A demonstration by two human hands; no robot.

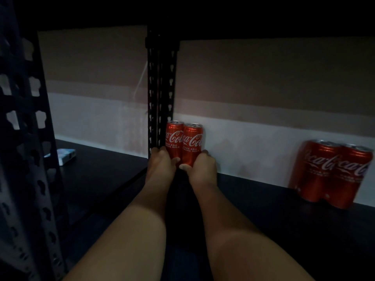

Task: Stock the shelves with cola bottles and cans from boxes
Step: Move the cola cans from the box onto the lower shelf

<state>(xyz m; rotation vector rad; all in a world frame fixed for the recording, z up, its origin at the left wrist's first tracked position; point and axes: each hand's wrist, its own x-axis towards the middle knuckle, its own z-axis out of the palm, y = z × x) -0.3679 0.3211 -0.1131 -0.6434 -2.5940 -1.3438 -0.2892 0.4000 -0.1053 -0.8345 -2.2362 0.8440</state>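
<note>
Both arms reached deep into the dim shelf bay, the hands close together at the back. The left hand (162, 159) curled round the base of the left cola can (174, 138), and the right hand (200, 165) gripped the base of the right cola can (192, 141); the two cans stood upright and touching, against the pale wall (253, 151). At nine o'clock from the left hand, just beside the left can, rose the perforated rear upright (160, 94), hemming that side. Far off at three o'clock, more cola cans (332, 173) stood together by the wall on the same dark shelf board (284, 220). Out at nine o'clock, past the upright, a small pale box (66, 156) lay on the neighbouring board, with the front upright (26, 138) nearest the camera.
</note>
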